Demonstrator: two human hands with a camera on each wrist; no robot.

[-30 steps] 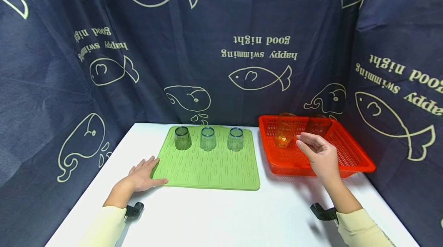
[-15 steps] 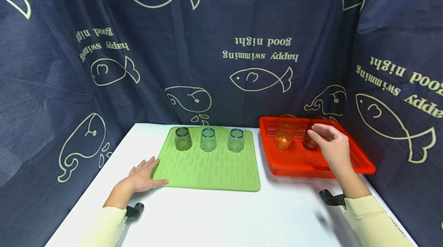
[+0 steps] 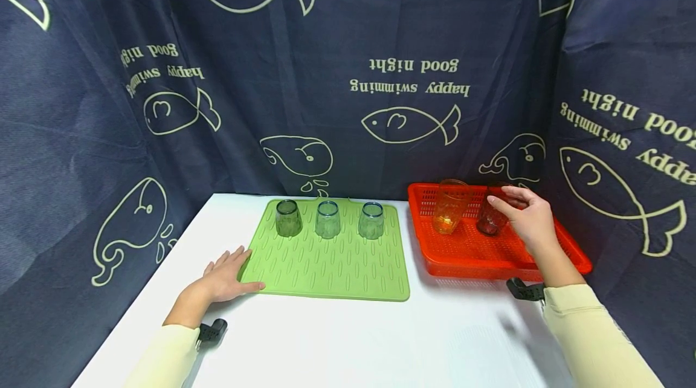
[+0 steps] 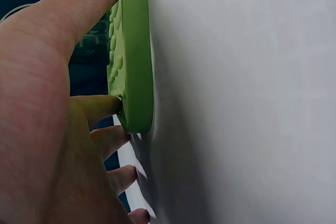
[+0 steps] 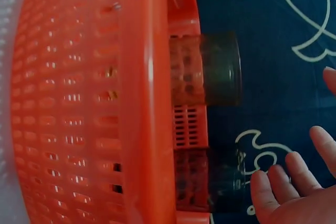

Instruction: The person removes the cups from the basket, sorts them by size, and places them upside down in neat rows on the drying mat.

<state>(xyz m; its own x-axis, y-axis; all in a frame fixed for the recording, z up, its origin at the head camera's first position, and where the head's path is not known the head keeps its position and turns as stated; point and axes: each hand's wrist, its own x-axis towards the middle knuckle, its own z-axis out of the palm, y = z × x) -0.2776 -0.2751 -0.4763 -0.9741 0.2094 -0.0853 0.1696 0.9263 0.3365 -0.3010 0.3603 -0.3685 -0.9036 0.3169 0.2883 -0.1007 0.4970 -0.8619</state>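
Note:
My right hand (image 3: 527, 219) is at the rim of a dark reddish drinking glass (image 3: 491, 219) in the red basket (image 3: 462, 261). Its thumb and fingers are spread, and in the right wrist view the fingers (image 5: 294, 182) are close by the rim of the lower glass (image 5: 223, 182). An amber drinking glass (image 3: 448, 210) stands to its left in the same basket. My left hand (image 3: 222, 279) lies flat at the near left corner of a green drying mat (image 3: 326, 267), thumb on its front edge and fingertips along its left side.
Along the mat's far side stand a grey glass (image 3: 288, 219), a pale green glass (image 3: 327, 220) and a blue-rimmed glass (image 3: 371, 221). White table (image 3: 348, 339) runs in front of mat and basket. A dark fish-print curtain (image 3: 326, 104) encloses the back and sides.
My right hand has moved right and slightly away from me, from in front of the dark reddish glass to its rim, uncovering the glass's lower part. My left hand has stayed on the mat.

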